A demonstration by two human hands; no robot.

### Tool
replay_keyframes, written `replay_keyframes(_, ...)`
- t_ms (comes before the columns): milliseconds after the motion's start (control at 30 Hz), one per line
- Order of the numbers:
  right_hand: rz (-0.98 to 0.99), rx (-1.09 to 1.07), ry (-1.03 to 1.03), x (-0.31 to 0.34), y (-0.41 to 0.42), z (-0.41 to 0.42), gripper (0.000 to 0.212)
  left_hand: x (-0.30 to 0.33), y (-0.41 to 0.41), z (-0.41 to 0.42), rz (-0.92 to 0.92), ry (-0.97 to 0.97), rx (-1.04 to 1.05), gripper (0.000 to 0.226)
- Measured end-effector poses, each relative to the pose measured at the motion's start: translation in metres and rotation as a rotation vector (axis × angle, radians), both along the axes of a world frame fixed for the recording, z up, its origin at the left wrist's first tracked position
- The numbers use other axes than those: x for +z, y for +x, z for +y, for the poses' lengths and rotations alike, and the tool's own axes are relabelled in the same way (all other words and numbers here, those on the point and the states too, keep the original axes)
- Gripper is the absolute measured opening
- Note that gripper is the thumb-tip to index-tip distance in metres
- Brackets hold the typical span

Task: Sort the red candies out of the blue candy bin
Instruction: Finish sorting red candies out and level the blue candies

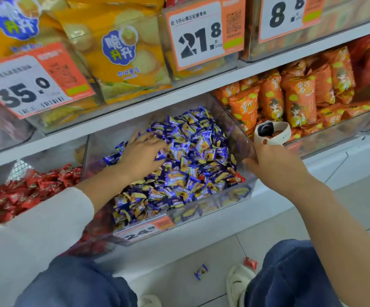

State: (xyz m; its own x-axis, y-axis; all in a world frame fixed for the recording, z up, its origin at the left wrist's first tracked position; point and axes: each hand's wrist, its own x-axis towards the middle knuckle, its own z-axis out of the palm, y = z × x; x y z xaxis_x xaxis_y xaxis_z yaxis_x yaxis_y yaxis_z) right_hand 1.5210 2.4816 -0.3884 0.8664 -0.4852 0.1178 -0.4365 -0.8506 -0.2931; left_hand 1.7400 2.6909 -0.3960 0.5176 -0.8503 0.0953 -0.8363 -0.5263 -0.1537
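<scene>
Left hand [143,149] fingers spread flat in blue candies [193,151]; right hand [268,165] grips bin wall [241,138]. Risk: red candy [238,180] beyond left fingertips gets buried, more spill

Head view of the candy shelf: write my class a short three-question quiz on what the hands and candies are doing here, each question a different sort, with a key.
1. True or false: the left hand rests on the blue candies inside the clear bin.
2. Multiple choice: what does the right hand grip? A) a price tag B) the bin's right wall C) an orange packet
3. Fill in: stray red candies show near the bin's front ____ corner.

Key:
1. true
2. B
3. right
</scene>
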Motion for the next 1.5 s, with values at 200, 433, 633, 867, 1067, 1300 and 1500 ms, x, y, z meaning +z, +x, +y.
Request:
replay_keyframes(200,-0.003,-0.004,-0.035,0.0,0.0,0.001,0.026,0.021,-0.025,0.017,0.041,0.171,0.153,0.049)
replay_keyframes(433,0.0,-0.002,-0.06,0.001,-0.001,0.002,0.027,-0.021,-0.077,-0.052,-0.179,0.232,-0.909,0.037)
replay_keyframes(633,0.004,0.009,-0.072,-0.006,0.002,-0.002,0.028,-0.04,-0.068,-0.094,-0.363,0.472,-0.908,0.039)
replay_keyframes(867,-0.009,0.011,-0.084,-0.006,0.001,-0.002,0.028,-0.031,-0.073,-0.109,-0.454,0.629,-0.319,0.05)
replay_keyframes(1067,-0.022,0.0,-0.057,-0.004,0.001,-0.001,0.017,-0.007,-0.062,-0.075,-0.316,0.399,-0.036,0.061)
replay_keyframes(1300,0.025,-0.019,-0.061,-0.003,0.0,0.0,0.022,0.004,-0.033,0.002,0.008,0.064,0.175,0.055)
replay_keyframes(1500,0.008,-0.019,-0.051,-0.003,0.002,0.001,0.023,0.016,-0.032,0.036,0.072,0.06,0.369,0.052)
